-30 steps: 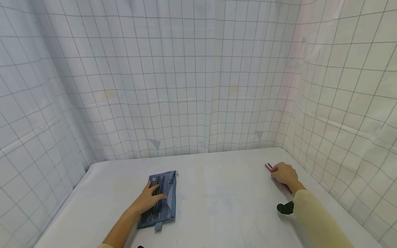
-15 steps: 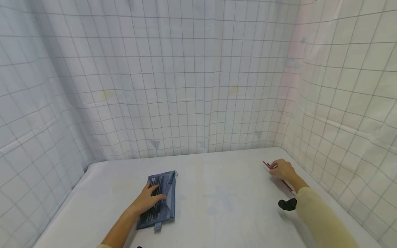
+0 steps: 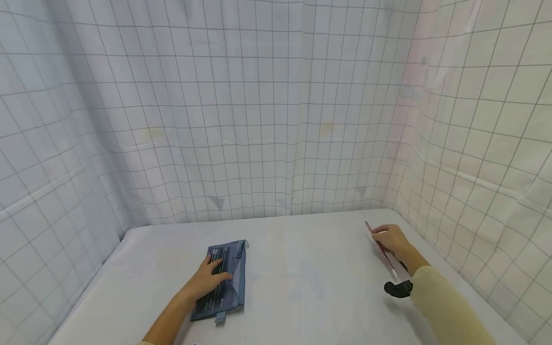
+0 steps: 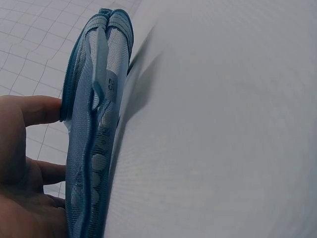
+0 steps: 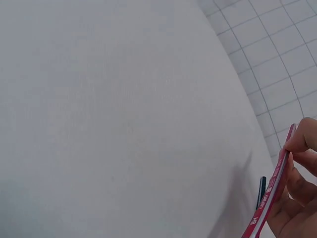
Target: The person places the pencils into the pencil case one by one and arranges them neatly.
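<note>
A blue mesh zip pouch (image 3: 238,285) with several pencils visible inside lies on the left of the table. My left hand (image 3: 206,281) rests on it, fingers spread over its upper face; the left wrist view shows the pouch (image 4: 81,163) edge-on, fingertips touching its side. At the right, my right hand (image 3: 393,240) pinches a red pencil (image 3: 385,259) between thumb and finger. White letters, HB among them, show on the red pencil (image 5: 270,196) in the right wrist view. Behind it lies a dark green pencil (image 5: 261,190), mostly hidden by the hand.
A white-covered table (image 3: 302,268) spans the front, with gridded white curtains (image 3: 267,120) behind it and at both sides. A black wrist-worn piece (image 3: 398,289) juts out beside the right sleeve. The right curtain hangs close to the right arm.
My right hand has drawn the red pencil away from the dark one beneath it, and its near end now shows left of the wrist. The left hand has stayed on the pouch.
</note>
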`<state>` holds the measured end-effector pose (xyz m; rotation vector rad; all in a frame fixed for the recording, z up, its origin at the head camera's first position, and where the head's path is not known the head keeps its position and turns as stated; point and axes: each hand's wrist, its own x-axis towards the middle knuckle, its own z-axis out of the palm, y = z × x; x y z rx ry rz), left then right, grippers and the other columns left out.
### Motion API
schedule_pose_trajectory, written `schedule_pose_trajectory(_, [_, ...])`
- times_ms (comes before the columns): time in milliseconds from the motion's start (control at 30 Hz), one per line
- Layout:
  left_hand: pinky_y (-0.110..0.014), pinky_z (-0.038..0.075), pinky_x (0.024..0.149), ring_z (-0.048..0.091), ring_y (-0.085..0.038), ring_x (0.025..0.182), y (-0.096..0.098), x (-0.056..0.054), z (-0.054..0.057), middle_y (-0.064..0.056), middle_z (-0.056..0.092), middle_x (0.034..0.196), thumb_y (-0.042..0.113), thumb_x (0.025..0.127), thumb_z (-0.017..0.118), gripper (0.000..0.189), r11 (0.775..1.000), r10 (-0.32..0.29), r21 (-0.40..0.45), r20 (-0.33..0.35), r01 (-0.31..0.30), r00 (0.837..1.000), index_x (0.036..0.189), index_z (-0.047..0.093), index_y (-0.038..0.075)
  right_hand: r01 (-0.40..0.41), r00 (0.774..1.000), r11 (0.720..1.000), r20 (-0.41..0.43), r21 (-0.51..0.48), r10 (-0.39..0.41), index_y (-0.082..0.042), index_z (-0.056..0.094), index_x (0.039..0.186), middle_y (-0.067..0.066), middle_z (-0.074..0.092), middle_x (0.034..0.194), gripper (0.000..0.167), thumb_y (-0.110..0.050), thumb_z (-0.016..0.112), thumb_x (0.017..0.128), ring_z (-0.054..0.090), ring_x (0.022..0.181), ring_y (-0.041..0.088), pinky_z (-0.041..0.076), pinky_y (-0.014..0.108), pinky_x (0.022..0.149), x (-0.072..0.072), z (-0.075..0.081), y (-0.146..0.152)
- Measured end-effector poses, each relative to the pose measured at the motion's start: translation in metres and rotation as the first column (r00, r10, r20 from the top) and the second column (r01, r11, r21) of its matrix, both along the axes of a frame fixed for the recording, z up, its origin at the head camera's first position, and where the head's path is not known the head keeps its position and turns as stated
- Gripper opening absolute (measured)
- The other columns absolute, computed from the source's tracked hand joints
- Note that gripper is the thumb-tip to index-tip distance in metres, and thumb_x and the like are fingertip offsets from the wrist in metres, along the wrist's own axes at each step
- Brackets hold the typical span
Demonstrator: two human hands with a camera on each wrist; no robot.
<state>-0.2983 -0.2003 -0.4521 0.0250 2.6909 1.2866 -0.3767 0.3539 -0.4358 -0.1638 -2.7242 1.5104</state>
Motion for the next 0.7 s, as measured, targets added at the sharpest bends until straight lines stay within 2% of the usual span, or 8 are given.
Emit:
schedule_pose_trajectory(100, [-0.078, 0.011, 0.111, 0.003, -0.066, 0.144, 0.0, 0.0, 0.0, -0.041, 0.001, 0.162, 0.041, 0.094, 0.07, 0.087, 1.0, -0.005, 0.0, 0.0, 0.005, 1.0, 0.155, 0.033, -0.01, 0.027, 0.999, 0.988, 0.032, -0.151, -0.023, 0.014, 0.059, 0.13, 0.01, 0.067, 0.094, 0.04, -0.01, 0.062, 0.099, 0.058, 0.076, 0.016, 0.054, 0.029, 0.066, 0.0, -0.002, -0.008])
schedule_pose_trajectory(167, [-0.078, 0.011, 0.111, 0.003, -0.066, 0.144, -0.001, 0.0, 0.0, -0.041, 0.001, 0.162, 0.042, 0.094, 0.07, 0.088, 1.0, -0.004, -0.001, 0.001, 0.004, 1.0, 0.155, 0.033, -0.01, 0.028, 0.999, 0.98, 0.034, -0.197, -0.022, 0.014, 0.058, 0.131, 0.012, 0.068, 0.098, 0.04, -0.01, 0.062, 0.099, 0.057, 0.078, 0.016, 0.054, 0.029, 0.067, 0.0, -0.003, -0.014])
schedule_pose_trajectory(367, [-0.078, 0.009, 0.111, 0.002, -0.066, 0.144, -0.001, -0.001, -0.001, -0.041, 0.0, 0.162, 0.042, 0.094, 0.07, 0.088, 1.0, -0.003, 0.006, 0.007, 0.003, 1.0, 0.155, 0.033, -0.01, 0.036, 0.999, 0.967, 0.046, -0.251, -0.025, 0.013, 0.057, 0.133, 0.02, 0.066, 0.112, 0.04, -0.009, 0.062, 0.099, 0.058, 0.083, 0.018, 0.055, 0.028, 0.07, -0.001, 0.001, -0.03])
schedule_pose_trajectory(567, [-0.078, 0.009, 0.111, 0.002, -0.065, 0.145, 0.0, -0.002, 0.0, -0.039, -0.001, 0.163, 0.041, 0.094, 0.07, 0.087, 1.0, 0.004, 0.016, 0.012, -0.004, 1.0, 0.155, 0.033, -0.009, 0.048, 0.997, 0.933, 0.074, -0.357, -0.023, 0.014, 0.055, 0.133, 0.019, 0.065, 0.114, 0.039, -0.004, 0.062, 0.099, 0.061, 0.088, 0.018, 0.055, 0.027, 0.071, -0.005, 0.005, -0.041])
schedule_pose_trajectory(700, [-0.078, 0.009, 0.111, 0.001, -0.065, 0.145, -0.001, -0.002, -0.001, -0.039, -0.001, 0.163, 0.04, 0.094, 0.07, 0.088, 1.0, 0.004, 0.016, 0.018, -0.004, 1.0, 0.156, 0.032, -0.009, 0.064, 0.996, 0.925, 0.088, -0.376, -0.034, 0.012, 0.056, 0.133, 0.023, 0.064, 0.118, 0.038, -0.004, 0.062, 0.099, 0.061, 0.089, 0.02, 0.055, 0.028, 0.071, -0.007, 0.006, -0.048])
